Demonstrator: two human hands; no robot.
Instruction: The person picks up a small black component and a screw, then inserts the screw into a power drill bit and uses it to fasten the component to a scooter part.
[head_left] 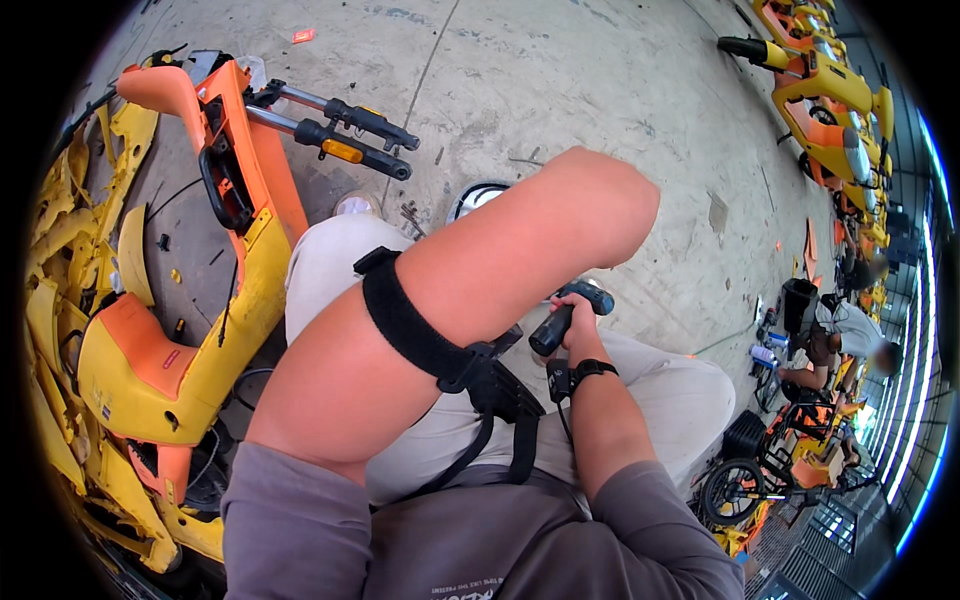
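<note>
My right hand [578, 312] is closed around a dark cordless power driver [550, 333] with blue-green parts, held above my right thigh. My left hand [570, 210] is raised close in front of me and covers the middle of the picture. Its back shows, while its fingers are hidden. A black strap [405, 310] with a small device circles the left wrist. At my left lies an orange and yellow scooter body [255, 260] with its fork legs [360, 150] pointing toward the middle. Neither hand visibly touches it.
Yellow body panels [60, 300] are heaped at the far left. A white-rimmed round thing [475, 198] sits beyond my knees, partly covered by my arm. Yellow scooters [830, 90] line the right side. Another person [840, 330] crouches at the right near a black-wheeled frame [735, 490].
</note>
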